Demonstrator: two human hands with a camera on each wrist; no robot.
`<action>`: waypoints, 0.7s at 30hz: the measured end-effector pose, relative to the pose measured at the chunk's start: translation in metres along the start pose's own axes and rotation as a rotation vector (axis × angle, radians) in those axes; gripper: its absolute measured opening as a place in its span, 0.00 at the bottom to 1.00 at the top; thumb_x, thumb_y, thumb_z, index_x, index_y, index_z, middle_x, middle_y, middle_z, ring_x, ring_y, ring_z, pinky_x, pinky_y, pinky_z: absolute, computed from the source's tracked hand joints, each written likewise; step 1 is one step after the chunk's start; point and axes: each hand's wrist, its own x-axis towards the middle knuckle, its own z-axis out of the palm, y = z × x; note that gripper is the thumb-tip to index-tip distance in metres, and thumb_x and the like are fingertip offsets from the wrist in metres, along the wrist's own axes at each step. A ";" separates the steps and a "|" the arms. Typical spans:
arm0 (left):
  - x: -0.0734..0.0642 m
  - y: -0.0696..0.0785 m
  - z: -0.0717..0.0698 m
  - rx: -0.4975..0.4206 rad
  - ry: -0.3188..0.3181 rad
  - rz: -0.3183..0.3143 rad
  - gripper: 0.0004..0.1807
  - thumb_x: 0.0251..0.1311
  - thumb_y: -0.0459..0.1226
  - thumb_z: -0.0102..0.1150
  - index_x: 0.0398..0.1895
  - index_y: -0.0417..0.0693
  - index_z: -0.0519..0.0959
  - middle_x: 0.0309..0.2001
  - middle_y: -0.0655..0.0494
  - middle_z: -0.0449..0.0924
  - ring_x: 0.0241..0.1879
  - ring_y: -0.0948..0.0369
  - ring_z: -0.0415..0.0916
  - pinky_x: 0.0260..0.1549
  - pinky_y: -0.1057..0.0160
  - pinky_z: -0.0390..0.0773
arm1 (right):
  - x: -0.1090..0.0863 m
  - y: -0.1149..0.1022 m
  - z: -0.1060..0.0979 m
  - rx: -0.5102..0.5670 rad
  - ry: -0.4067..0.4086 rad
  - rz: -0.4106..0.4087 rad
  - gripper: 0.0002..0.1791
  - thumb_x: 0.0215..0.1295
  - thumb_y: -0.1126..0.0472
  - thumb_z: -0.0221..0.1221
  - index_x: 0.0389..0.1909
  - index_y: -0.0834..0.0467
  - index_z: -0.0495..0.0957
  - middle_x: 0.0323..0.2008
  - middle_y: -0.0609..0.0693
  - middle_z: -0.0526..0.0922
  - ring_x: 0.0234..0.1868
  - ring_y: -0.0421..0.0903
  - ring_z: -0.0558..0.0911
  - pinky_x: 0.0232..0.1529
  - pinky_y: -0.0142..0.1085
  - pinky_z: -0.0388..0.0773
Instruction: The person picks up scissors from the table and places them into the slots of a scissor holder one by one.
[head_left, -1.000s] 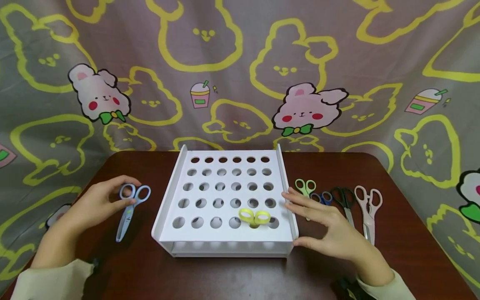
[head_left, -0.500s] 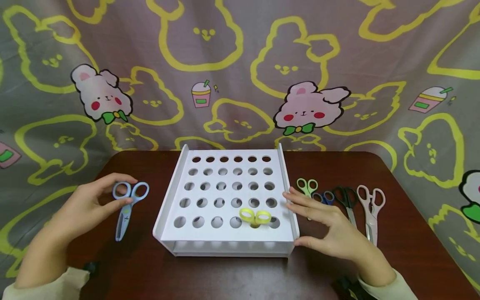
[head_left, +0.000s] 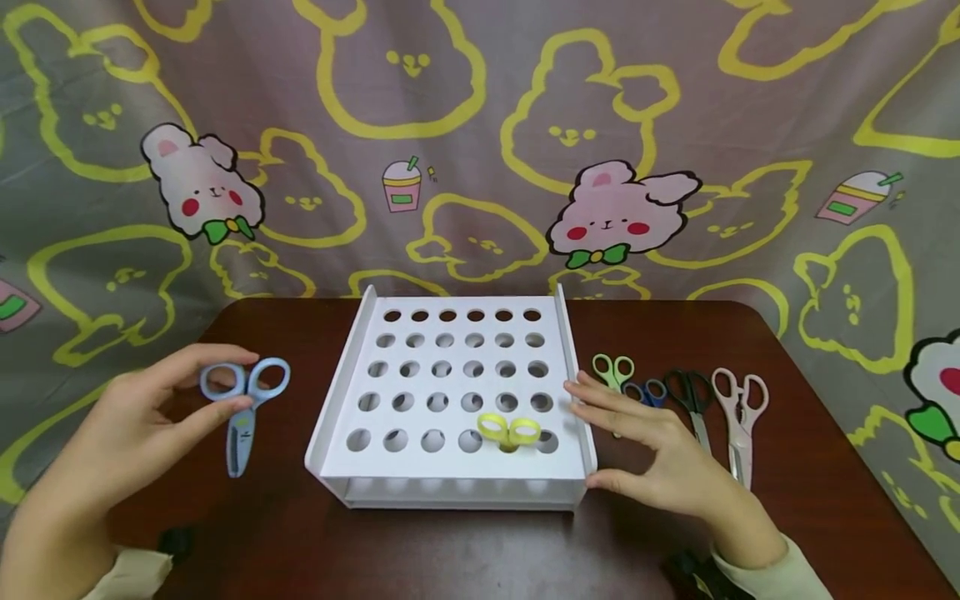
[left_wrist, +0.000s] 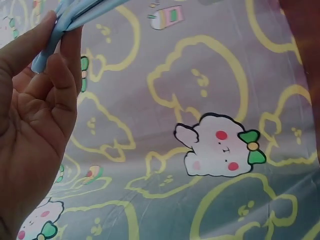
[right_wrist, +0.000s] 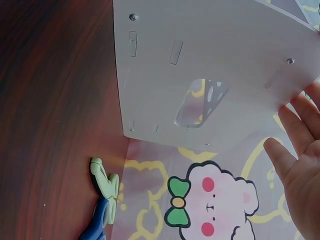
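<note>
My left hand [head_left: 153,417] pinches light blue scissors [head_left: 242,433] near their handle loops, left of the white rack, with the blades pointing down. In the left wrist view, the thumb and fingers close around the blue handle [left_wrist: 47,52]. The white rack [head_left: 450,462] has rows of round holes in its top. Yellow-handled scissors [head_left: 510,430] stand in one of its front-row holes toward the right, their blades hidden. My right hand [head_left: 667,458] rests its extended fingers against the rack's right side panel [right_wrist: 240,55].
Right of the rack lie green scissors [head_left: 611,369], blue scissors [head_left: 654,392], black scissors [head_left: 693,396] and pale pink scissors [head_left: 738,425], partly behind the right hand. The dark wooden table [head_left: 465,550] meets a patterned curtain [head_left: 465,150] at the back.
My left hand has moved left with the light blue scissors, away from the rack. The right hand keeps its place at the rack's side.
</note>
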 end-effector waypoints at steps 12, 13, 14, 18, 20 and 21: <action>0.003 0.018 0.005 -0.136 0.090 0.083 0.25 0.43 0.21 0.74 0.49 0.31 0.80 0.31 0.66 0.81 0.27 0.75 0.75 0.24 0.78 0.73 | 0.001 0.000 0.000 0.012 -0.012 0.017 0.43 0.41 0.61 0.79 0.64 0.63 0.75 0.69 0.56 0.73 0.76 0.47 0.63 0.70 0.26 0.60; 0.003 0.018 0.006 -0.172 0.104 0.107 0.24 0.45 0.23 0.74 0.49 0.29 0.79 0.31 0.64 0.81 0.27 0.74 0.75 0.24 0.78 0.73 | 0.001 0.000 0.000 0.011 -0.012 0.018 0.43 0.41 0.61 0.79 0.64 0.62 0.75 0.69 0.56 0.73 0.76 0.47 0.63 0.70 0.26 0.60; 0.004 0.017 0.008 -0.206 0.114 0.123 0.23 0.47 0.25 0.73 0.48 0.27 0.79 0.31 0.63 0.82 0.27 0.73 0.75 0.24 0.77 0.73 | 0.001 -0.001 0.000 0.013 -0.012 0.019 0.43 0.42 0.61 0.79 0.64 0.62 0.75 0.69 0.56 0.73 0.76 0.47 0.63 0.71 0.26 0.60; 0.007 0.019 0.013 -0.252 0.134 0.145 0.22 0.50 0.29 0.73 0.47 0.25 0.79 0.31 0.62 0.82 0.28 0.72 0.75 0.24 0.77 0.72 | 0.000 0.000 0.001 0.016 -0.012 0.011 0.42 0.44 0.60 0.78 0.64 0.63 0.75 0.69 0.56 0.72 0.76 0.47 0.63 0.71 0.27 0.60; 0.009 0.021 0.016 -0.256 0.142 0.145 0.22 0.52 0.32 0.72 0.47 0.25 0.79 0.32 0.63 0.82 0.28 0.72 0.74 0.24 0.77 0.72 | 0.000 0.000 0.001 0.018 -0.009 0.008 0.42 0.44 0.60 0.78 0.64 0.63 0.75 0.69 0.56 0.72 0.76 0.47 0.63 0.71 0.27 0.59; 0.010 0.023 0.018 -0.263 0.146 0.140 0.23 0.53 0.33 0.72 0.48 0.25 0.79 0.32 0.63 0.82 0.28 0.72 0.75 0.25 0.77 0.72 | 0.000 0.000 0.002 0.020 -0.008 0.008 0.42 0.44 0.60 0.78 0.64 0.63 0.75 0.69 0.56 0.72 0.76 0.47 0.63 0.71 0.27 0.59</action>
